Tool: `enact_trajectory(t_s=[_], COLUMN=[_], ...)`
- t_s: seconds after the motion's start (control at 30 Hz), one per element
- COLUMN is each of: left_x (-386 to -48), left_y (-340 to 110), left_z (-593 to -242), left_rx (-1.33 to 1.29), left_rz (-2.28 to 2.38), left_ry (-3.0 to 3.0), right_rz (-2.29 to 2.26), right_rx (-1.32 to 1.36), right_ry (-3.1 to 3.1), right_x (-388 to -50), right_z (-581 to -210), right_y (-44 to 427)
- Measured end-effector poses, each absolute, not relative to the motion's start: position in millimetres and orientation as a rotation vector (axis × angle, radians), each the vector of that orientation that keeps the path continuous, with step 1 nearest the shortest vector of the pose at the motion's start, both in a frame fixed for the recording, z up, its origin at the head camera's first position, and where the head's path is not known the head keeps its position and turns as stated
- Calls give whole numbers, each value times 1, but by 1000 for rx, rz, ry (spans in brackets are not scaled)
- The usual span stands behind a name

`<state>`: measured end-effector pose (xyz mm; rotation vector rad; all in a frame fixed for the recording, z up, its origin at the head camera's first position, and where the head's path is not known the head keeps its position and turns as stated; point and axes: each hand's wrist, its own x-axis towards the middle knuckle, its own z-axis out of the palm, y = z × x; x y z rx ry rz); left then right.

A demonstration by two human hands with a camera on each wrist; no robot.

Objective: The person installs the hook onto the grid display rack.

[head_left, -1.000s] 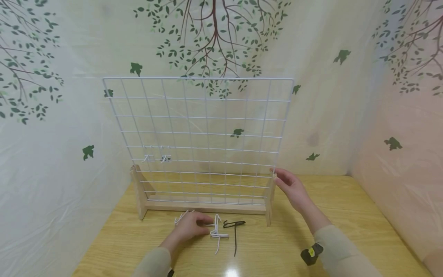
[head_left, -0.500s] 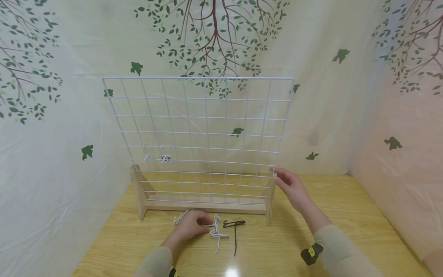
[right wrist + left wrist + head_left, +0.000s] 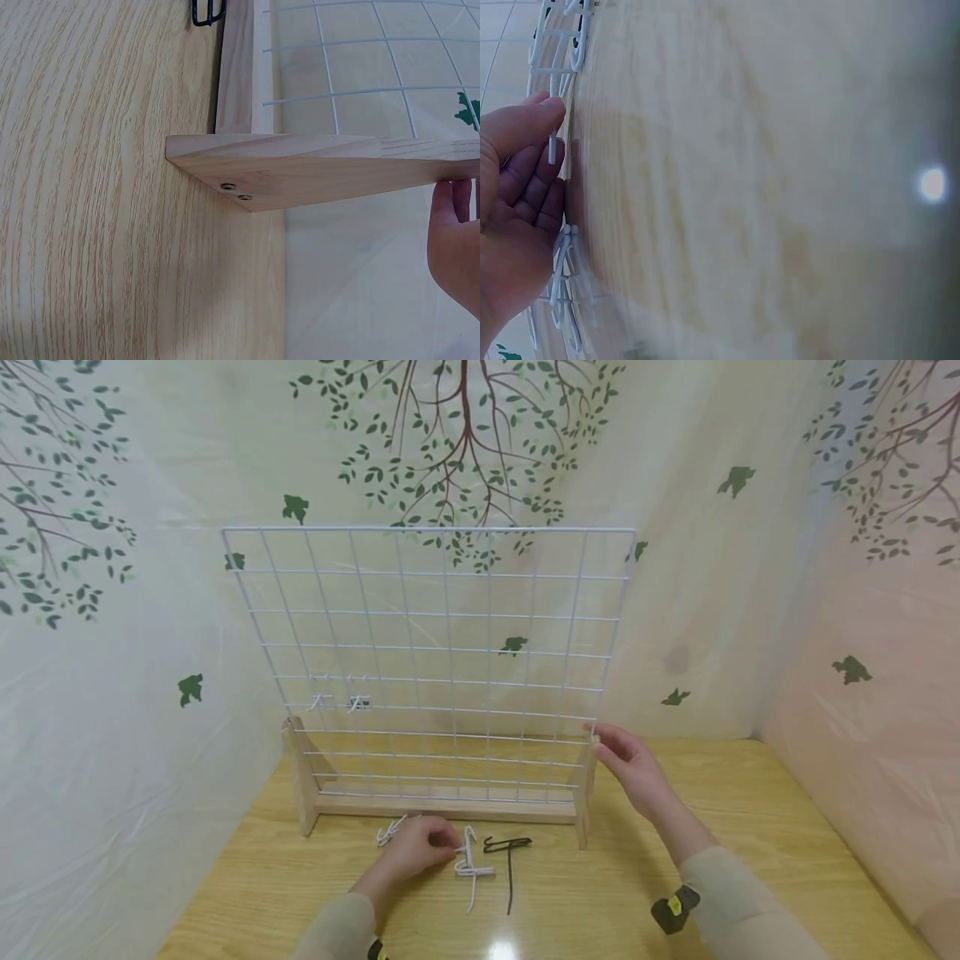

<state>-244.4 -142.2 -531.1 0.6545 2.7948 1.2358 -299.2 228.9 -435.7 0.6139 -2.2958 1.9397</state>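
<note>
A white wire grid panel [image 3: 450,614] stands upright in a wooden stand [image 3: 450,807]; two small white hooks [image 3: 358,702] hang at its lower left. My left hand [image 3: 414,849] is low in front of the stand, thumb and fingers pinching the prong of a white wire hook [image 3: 472,870], also seen in the left wrist view, where the left hand [image 3: 521,187] has its thumb on the prong [image 3: 553,150]. My right hand [image 3: 636,770] holds the top of the stand's right side piece [image 3: 315,176] with thumb and fingers.
A black wire hook [image 3: 510,860] lies on the wooden table [image 3: 600,893] right of the white one. More white hooks [image 3: 390,832] lie left of my left hand, against the stand's front. A patterned curtain [image 3: 697,610] hangs behind.
The white hook at my left fingertips has shifted very slightly. My right hand stays at the stand's right side.
</note>
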Motion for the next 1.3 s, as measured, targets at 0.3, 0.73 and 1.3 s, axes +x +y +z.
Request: enact_trajectory(t_s=[0.3, 0.73, 1.3], left_x=[-243, -245, -246], left_y=[-141, -143, -135], left_z=[-528, -525, -523], left_rx=[580, 421, 238], left_rz=[1313, 1477, 1669], left_ry=[2745, 2624, 2603], right_rz=[1940, 1940, 1952], right_rx=[605, 601, 599], right_ry=[-2288, -2296, -2280], right_x=[-298, -297, -297], right_z=[-434, -433, -434], right_y=[228, 227, 227])
